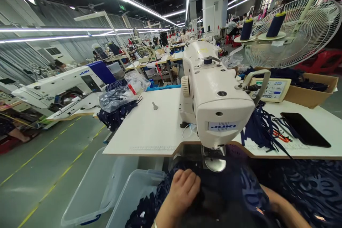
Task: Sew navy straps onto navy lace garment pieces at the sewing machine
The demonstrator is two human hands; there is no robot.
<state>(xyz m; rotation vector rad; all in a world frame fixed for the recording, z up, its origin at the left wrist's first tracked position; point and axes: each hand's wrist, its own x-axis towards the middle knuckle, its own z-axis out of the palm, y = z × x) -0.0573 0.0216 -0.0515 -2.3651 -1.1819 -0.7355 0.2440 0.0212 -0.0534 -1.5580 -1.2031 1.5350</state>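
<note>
A white sewing machine (219, 103) stands in front of me, its metal plate (215, 164) jutting over the table's front edge. Dark navy fabric (221, 199), with a lighter blue pattern on part of it, hangs below that plate and spreads toward me. My left hand (185, 187) is closed on this fabric, just left of the plate, with fingers curled. On the other side my right hand (269, 196) reaches in behind a patterned fold. Only its wrist and forearm show; the fingers are hidden by cloth.
Two clear plastic bins (88, 188) sit below left, the nearer holding dark pieces. On the white table (157, 128) lies a small grey key-like piece (155, 105). Rightward are navy strips (260, 128), orange-handled snips (281, 136), a black phone (306, 130) and a control panel (271, 91).
</note>
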